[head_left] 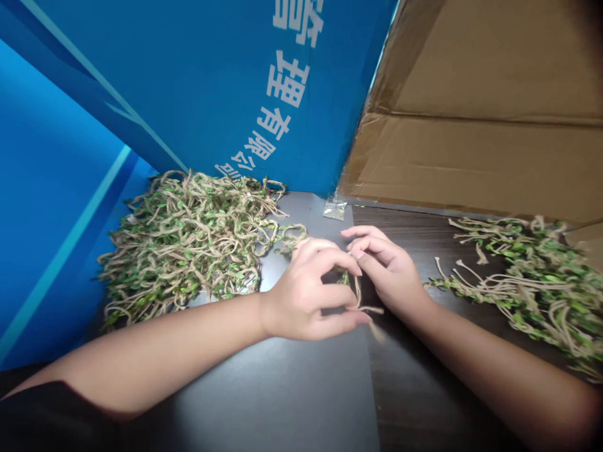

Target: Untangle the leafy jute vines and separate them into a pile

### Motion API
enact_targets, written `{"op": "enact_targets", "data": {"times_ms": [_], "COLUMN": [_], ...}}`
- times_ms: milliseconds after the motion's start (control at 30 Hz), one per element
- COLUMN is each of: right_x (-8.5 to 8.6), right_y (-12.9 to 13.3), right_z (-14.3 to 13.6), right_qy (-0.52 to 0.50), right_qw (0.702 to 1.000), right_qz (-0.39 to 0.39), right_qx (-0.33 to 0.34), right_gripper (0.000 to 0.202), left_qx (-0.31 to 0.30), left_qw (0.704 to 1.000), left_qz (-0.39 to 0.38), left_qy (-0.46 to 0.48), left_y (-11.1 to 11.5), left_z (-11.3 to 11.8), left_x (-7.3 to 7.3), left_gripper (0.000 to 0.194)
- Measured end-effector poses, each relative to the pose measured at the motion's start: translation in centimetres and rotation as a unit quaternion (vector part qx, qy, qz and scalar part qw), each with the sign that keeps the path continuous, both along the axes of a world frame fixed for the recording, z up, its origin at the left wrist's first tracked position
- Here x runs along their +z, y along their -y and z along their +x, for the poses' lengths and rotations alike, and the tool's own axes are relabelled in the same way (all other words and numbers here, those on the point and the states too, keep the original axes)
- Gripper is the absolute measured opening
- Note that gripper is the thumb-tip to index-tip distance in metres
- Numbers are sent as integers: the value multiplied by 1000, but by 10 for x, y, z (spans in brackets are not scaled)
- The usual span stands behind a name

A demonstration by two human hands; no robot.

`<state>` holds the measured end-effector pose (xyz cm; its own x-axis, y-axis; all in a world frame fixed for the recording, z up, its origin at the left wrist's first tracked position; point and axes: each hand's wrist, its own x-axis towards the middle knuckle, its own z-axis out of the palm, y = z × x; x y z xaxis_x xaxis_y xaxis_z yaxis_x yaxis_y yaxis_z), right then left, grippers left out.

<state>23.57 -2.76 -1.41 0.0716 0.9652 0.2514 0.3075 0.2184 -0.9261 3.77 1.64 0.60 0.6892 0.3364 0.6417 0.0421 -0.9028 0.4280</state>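
Note:
Between my two hands hangs a short piece of leafy twine, tan cord with small green leaves. My left hand has its fingers bent around the piece, and part of the cord is hidden behind them. At the upper part of the same twine, my right hand pinches with thumb and forefinger, close to the left fingertips. A loose cord end sticks out to the right near my left thumb. Behind my left hand lies a large heap of leafy twine, its strands looped and tangled.
To the right, more leafy twine pieces lie on the dark wood table. A grey mat covers the middle. Blue printed panels and a cardboard box stand behind. A small clear packet lies near them.

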Motion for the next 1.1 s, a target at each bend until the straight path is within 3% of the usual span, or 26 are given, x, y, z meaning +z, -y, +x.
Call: {"op": "enact_targets", "data": {"times_ms": [267,400,533,633,767,967,1100], "right_x": [-2,-9,-12,-10,-8,-9,-6], "right_y": [-3,-2,0,1,1,0,-2], "right_z": [3,6,6,5,6,6,2], "right_qy": [-24,-112,-177,-198,-233,-259,-280], "right_qw": [999,992,981,976,966,959,955], "right_qz": [-20,-50,-73,-82,-111,-112,-98], "right_qx": [-18,-12,10,27,23,13,-5], "right_gripper": [24,26,26,28,31,26,27], "left_qx": [-65,-77,53,131,97,87,102], "left_qw": [995,992,997,986,973,969,964], "left_qz": [72,97,0,-104,-198,-223,-234], "left_qy": [-1,22,47,14,-65,-64,-71], "left_y": [4,10,6,-2,-7,-8,-11], "left_z": [-3,-3,0,4,9,10,10], "left_x": [4,5,2,-2,-6,-11,-11], "left_gripper": [23,29,24,29,31,26,12]}}
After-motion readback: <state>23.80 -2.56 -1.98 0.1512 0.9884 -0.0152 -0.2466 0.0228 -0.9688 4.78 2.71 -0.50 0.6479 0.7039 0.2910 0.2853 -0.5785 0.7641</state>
